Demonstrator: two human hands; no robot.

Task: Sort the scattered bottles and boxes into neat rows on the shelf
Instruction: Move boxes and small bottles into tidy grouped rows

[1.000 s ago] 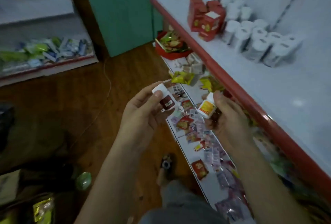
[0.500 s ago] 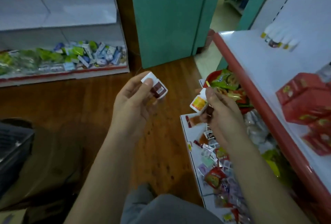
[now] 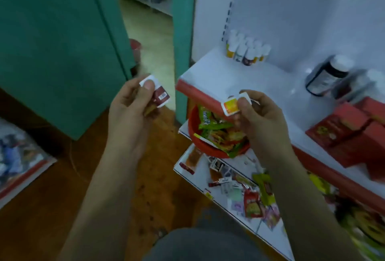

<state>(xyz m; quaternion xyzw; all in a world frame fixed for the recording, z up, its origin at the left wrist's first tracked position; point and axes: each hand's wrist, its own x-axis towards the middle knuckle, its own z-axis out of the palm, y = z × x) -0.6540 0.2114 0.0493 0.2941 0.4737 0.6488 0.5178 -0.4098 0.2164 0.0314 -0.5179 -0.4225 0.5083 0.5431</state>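
Left hand [image 3: 129,106] pinches brown bottle [image 3: 159,94], raised over floor. Right hand [image 3: 260,112] pinches orange bottle [image 3: 232,104] beside shelf [image 3: 277,94] edge. Bottle row [image 3: 248,50] at shelf back.

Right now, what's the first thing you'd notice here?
The left hand pinches a brown-labelled bottle and the right hand a yellow-labelled bottle, mid-picture. Behind them little bottles cluster at the back corner of the white shelf; a red bowl of snack packets sits underneath.
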